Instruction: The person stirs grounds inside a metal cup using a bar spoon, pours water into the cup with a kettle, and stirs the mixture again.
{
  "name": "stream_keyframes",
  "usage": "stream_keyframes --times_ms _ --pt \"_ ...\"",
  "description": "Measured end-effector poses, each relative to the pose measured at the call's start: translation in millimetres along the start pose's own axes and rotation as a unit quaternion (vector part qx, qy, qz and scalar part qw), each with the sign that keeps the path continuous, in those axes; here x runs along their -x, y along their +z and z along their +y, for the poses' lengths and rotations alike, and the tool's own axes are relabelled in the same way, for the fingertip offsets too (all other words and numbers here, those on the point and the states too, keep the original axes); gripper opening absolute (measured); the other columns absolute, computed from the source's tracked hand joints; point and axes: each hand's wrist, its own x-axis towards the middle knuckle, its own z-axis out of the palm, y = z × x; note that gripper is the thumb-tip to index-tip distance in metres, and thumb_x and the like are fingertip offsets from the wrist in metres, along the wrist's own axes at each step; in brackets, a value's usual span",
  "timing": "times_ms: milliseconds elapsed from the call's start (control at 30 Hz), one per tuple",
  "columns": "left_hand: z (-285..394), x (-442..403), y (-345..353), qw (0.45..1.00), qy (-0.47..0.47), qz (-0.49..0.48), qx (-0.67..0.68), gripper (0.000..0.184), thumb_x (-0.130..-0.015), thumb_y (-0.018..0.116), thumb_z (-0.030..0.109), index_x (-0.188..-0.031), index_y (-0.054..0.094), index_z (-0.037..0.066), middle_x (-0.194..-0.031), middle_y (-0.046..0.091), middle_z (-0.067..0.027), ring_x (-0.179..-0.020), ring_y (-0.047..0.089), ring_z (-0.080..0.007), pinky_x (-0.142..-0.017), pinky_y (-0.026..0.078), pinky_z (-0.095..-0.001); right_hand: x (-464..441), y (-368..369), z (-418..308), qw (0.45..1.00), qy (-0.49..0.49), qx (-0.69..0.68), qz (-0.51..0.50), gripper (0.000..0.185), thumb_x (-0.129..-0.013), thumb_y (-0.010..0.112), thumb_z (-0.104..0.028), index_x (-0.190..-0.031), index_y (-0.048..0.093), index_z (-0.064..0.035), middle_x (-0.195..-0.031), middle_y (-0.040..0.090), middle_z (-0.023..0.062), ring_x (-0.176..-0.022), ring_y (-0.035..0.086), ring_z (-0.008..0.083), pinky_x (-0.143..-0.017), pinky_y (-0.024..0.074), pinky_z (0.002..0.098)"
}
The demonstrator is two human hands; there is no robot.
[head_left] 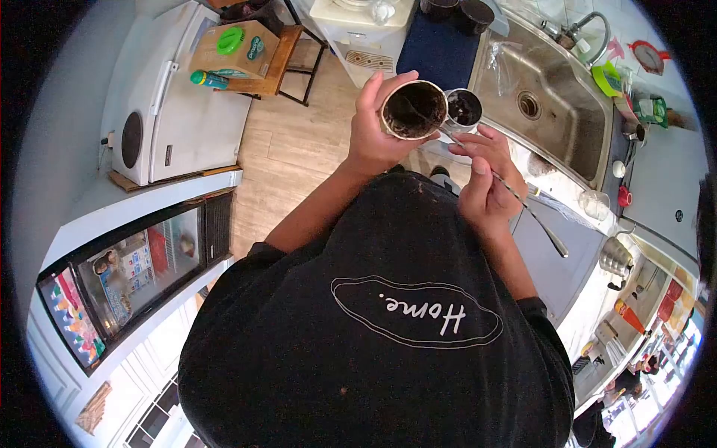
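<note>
My left hand is wrapped round a cup tipped so that its mouth faces me. Dark brown residue coats the inside of this cup. In my right hand is a long bar spoon with a twisted stem. One end of the spoon reaches into the cup; the other, flattened end points down to the right. A smaller metal cup with dark matter inside sits right beside the first cup, close to my right fingertips. Whether my right hand also supports it, I cannot tell.
A steel sink with a curved faucet lies at the upper right. A dark blue mat is left of it. A cardboard box rests on a wooden stool. A metal kettle stands at the right.
</note>
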Motion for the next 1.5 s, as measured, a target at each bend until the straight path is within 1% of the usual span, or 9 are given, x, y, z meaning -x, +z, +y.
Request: stream_keyframes --times_ms 133,433,533,633,733,867,1133,1333,1500 --pt "5 1 2 1.0 -0.009 -0.001 0.001 0.115 -0.07 0.093 0.009 -0.15 0.011 -0.001 -0.138 0.054 -0.0277 -0.122 0.062 -0.034 -0.102 0.052 -0.0413 5 1 5 0.999 0.005 -0.029 0.023 0.015 -0.101 0.05 -0.006 -0.101 0.064 0.0015 -0.092 0.075 0.0142 -0.093 0.074 0.0282 -0.1 0.0503 0.0499" --pt "5 0 1 0.996 -0.012 -0.071 -0.051 0.121 -0.072 0.091 0.005 -0.152 0.0 0.001 -0.14 0.05 -0.0286 -0.124 0.06 -0.0316 -0.106 0.051 -0.041 19 -6 11 0.955 0.245 -0.121 0.113 0.035 -0.11 0.036 -0.018 -0.106 0.061 0.0066 -0.099 0.073 0.0176 -0.092 0.071 0.0246 -0.095 0.0521 0.0414" --pt "5 1 0 0.993 -0.035 -0.096 -0.064 0.118 -0.074 0.09 0.005 -0.152 0.001 0.0 -0.141 0.051 -0.0289 -0.124 0.06 -0.0318 -0.106 0.051 -0.0417 23 -10 12 0.928 0.295 -0.181 0.141 0.037 -0.112 0.036 -0.023 -0.108 0.057 0.0071 -0.102 0.07 0.0282 -0.097 0.071 0.0316 -0.096 0.053 0.0429" --pt "7 2 -2 0.989 -0.054 -0.111 -0.081 0.115 -0.074 0.089 0.006 -0.151 0.004 -0.001 -0.141 0.051 -0.0282 -0.124 0.06 -0.0321 -0.106 0.051 -0.0428 27 -14 17 0.892 0.334 -0.243 0.185 0.035 -0.111 0.037 -0.023 -0.105 0.057 0.0047 -0.098 0.071 0.0239 -0.094 0.072 0.0295 -0.093 0.0539 0.0423" --pt "6 3 -3 0.983 -0.032 -0.128 -0.129 0.113 -0.074 0.089 0.008 -0.15 0.006 -0.002 -0.14 0.053 -0.0262 -0.124 0.06 -0.0316 -0.107 0.05 -0.0418 31 -21 24 0.86 0.358 -0.294 0.215 0.035 -0.111 0.04 -0.025 -0.103 0.057 0.0039 -0.094 0.071 0.0262 -0.092 0.072 0.034 -0.093 0.0548 0.0447" --pt "13 2 -7 0.976 -0.103 -0.135 -0.137 0.113 -0.073 0.09 0.007 -0.15 0.008 -0.004 -0.14 0.054 -0.0238 -0.125 0.06 -0.0298 -0.107 0.048 -0.0392 37 -41 32 0.802 0.394 -0.354 0.275 0.034 -0.11 0.042 -0.026 -0.103 0.057 0.0033 -0.085 0.071 0.0269 -0.088 0.072 0.0401 -0.093 0.0546 0.047" --pt "1 15 -16 0.979 -0.13 -0.082 -0.136 0.114 -0.072 0.09 0.008 -0.151 0.01 -0.004 -0.14 0.054 -0.0237 -0.125 0.059 -0.0301 -0.107 0.048 -0.0399 53 -72 69 0.866 0.343 -0.19 0.312 0.036 -0.112 0.036 -0.025 -0.105 0.058 0.0025 -0.094 0.072 0.0246 -0.099 0.071 0.0402 -0.099 0.0537 0.0486" --pt "3 13 -19 0.975 -0.128 -0.091 -0.158 0.114 -0.072 0.09 0.008 -0.151 0.01 -0.002 -0.14 0.053 -0.0237 -0.125 0.059 -0.0304 -0.108 0.048 -0.0403 59 -59 79 0.917 0.318 -0.112 0.213 0.032 -0.111 0.038 -0.021 -0.106 0.057 0.0039 -0.105 0.069 0.0221 -0.105 0.069 0.0356 -0.101 0.0531 0.046" --pt "0 11 -22 0.978 -0.128 -0.082 -0.144 0.113 -0.072 0.09 0.006 -0.152 0.01 -0.001 -0.141 0.052 -0.0245 -0.125 0.059 -0.0307 -0.108 0.047 -0.0406 61 -49 74 0.944 0.306 -0.018 0.124 0.031 -0.11 0.038 -0.015 -0.107 0.062 0.0033 -0.103 0.073 0.0169 -0.103 0.068 0.0212 -0.099 0.0491 0.0359"
